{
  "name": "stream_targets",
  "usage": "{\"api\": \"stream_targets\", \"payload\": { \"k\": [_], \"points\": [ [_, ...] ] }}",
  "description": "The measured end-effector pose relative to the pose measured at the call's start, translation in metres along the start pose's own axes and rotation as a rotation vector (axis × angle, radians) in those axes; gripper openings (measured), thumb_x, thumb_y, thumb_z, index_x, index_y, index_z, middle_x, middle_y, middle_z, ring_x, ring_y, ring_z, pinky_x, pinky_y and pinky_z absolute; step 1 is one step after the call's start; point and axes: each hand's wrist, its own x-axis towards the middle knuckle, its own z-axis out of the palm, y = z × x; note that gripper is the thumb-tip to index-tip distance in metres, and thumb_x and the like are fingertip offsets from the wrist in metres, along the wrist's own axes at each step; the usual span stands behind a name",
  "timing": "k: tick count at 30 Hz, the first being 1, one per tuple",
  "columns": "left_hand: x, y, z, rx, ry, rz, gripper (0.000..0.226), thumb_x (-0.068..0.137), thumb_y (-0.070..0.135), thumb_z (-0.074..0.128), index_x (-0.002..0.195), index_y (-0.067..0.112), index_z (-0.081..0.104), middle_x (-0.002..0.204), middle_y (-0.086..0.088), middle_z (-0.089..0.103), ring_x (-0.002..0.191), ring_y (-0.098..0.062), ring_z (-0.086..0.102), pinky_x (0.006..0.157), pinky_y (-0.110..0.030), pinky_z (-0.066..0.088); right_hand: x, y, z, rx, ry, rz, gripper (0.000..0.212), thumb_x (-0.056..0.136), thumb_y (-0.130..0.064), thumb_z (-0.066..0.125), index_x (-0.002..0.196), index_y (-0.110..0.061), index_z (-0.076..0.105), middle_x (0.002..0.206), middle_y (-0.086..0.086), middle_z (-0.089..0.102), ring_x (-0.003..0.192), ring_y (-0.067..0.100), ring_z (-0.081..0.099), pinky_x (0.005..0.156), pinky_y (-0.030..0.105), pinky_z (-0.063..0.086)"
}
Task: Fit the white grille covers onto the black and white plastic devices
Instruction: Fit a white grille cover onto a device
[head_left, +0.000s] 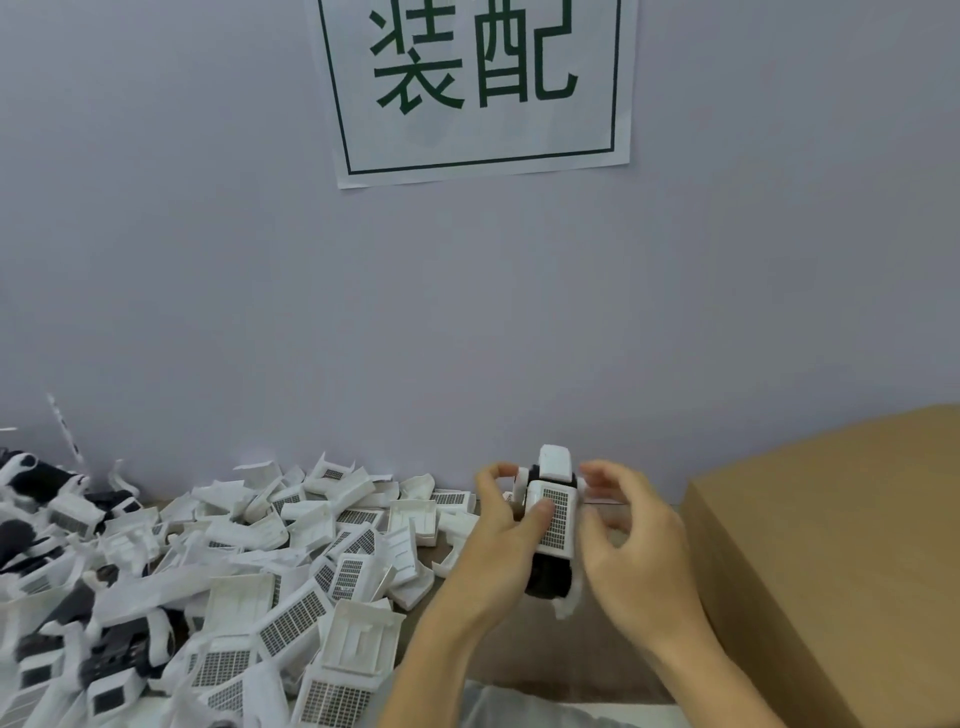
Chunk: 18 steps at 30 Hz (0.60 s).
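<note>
The left hand (501, 525) grips a black and white plastic device (551, 525), thumb pressing its white grille cover (554, 519), while the right hand (631, 530) curls loosely beside it, heaped loose white grille covers (291, 587) to the left.

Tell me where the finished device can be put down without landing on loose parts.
Bare brown tabletop shows below the hands, between the heap of white grille covers and the brown cardboard box. A thin strip runs along the grey wall behind them. Everything left of the left hand is crowded.
</note>
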Motion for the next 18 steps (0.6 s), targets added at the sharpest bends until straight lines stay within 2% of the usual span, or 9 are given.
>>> {"api": "stream_targets", "payload": {
  "k": [2,3,5,7,11,12,14,16,18],
  "points": [
    [0.0,0.0,0.003,-0.005,0.032,0.041,0.023,0.105,0.018,0.049,0.116,0.031,0.033,0.111,-0.006,0.071,0.084,-0.006,0.07,0.072,-0.021,0.056,0.002,0.0,0.002,0.093,-0.063,0.238,0.011,0.096,-0.022,0.063,0.107,-0.025,0.062,0.104,-0.006,0.068,0.089,0.0,0.064,0.07,0.013,0.051],
    [-0.001,-0.002,0.004,-0.013,0.047,0.063,0.023,0.104,0.019,0.05,0.115,0.029,0.033,0.111,-0.004,0.072,0.085,-0.006,0.071,0.07,-0.021,0.055,0.002,0.002,0.003,0.184,-0.14,0.345,0.013,0.098,-0.029,0.062,0.108,-0.022,0.065,0.103,-0.005,0.071,0.09,0.003,0.067,0.073,0.018,0.054],
    [-0.001,-0.004,0.006,0.004,0.075,0.103,0.022,0.103,0.017,0.051,0.114,0.027,0.035,0.112,-0.002,0.071,0.087,-0.006,0.071,0.069,-0.02,0.054,0.001,0.004,0.003,0.372,-0.255,0.461,0.022,0.1,-0.033,0.056,0.108,-0.019,0.072,0.1,-0.001,0.077,0.095,0.014,0.072,0.087,0.038,0.058],
    [0.001,-0.006,0.006,0.039,0.104,0.109,0.024,0.103,0.013,0.052,0.112,0.027,0.035,0.115,-0.002,0.07,0.089,-0.008,0.07,0.069,-0.022,0.054,-0.001,0.003,0.004,0.462,-0.255,0.464,0.023,0.102,-0.026,0.054,0.105,-0.018,0.076,0.097,0.0,0.078,0.095,0.018,0.074,0.09,0.043,0.057],
    [0.002,-0.011,0.008,0.065,0.135,0.078,0.027,0.1,0.008,0.055,0.109,0.026,0.038,0.12,0.002,0.068,0.093,-0.008,0.07,0.07,-0.023,0.056,-0.004,0.006,0.008,0.308,-0.152,0.353,0.022,0.102,-0.014,0.054,0.101,-0.025,0.074,0.086,-0.019,0.076,0.084,-0.003,0.07,0.068,0.012,0.053],
    [0.002,-0.012,0.008,0.059,0.127,0.077,0.028,0.1,0.007,0.056,0.111,0.026,0.039,0.121,0.002,0.068,0.091,-0.005,0.07,0.07,-0.022,0.056,-0.004,0.006,0.008,0.305,-0.152,0.344,0.024,0.101,-0.013,0.054,0.099,-0.027,0.073,0.085,-0.022,0.075,0.083,-0.005,0.069,0.065,0.009,0.051],
    [0.001,-0.014,0.006,0.022,0.093,0.077,0.034,0.099,0.004,0.055,0.117,0.027,0.039,0.123,0.002,0.068,0.092,-0.003,0.07,0.073,-0.026,0.058,-0.003,0.007,0.006,0.349,-0.17,0.352,0.025,0.101,-0.01,0.054,0.103,-0.027,0.072,0.091,-0.017,0.076,0.089,-0.001,0.07,0.071,0.013,0.053],
    [0.0,-0.015,0.005,-0.023,0.072,0.078,0.04,0.098,0.001,0.057,0.123,0.026,0.039,0.123,0.002,0.068,0.096,-0.005,0.07,0.075,-0.028,0.059,-0.003,0.009,0.002,0.453,-0.209,0.377,0.025,0.101,-0.01,0.054,0.112,-0.023,0.072,0.103,-0.007,0.077,0.101,0.011,0.071,0.088,0.032,0.056],
    [-0.001,-0.014,0.005,-0.057,0.072,0.097,0.043,0.096,0.003,0.061,0.127,0.025,0.042,0.12,0.001,0.07,0.101,-0.008,0.07,0.076,-0.027,0.058,-0.002,0.008,0.0,0.541,-0.243,0.381,0.023,0.1,-0.015,0.055,0.115,-0.02,0.073,0.108,0.0,0.077,0.107,0.02,0.07,0.094,0.043,0.054]
  ]
}}
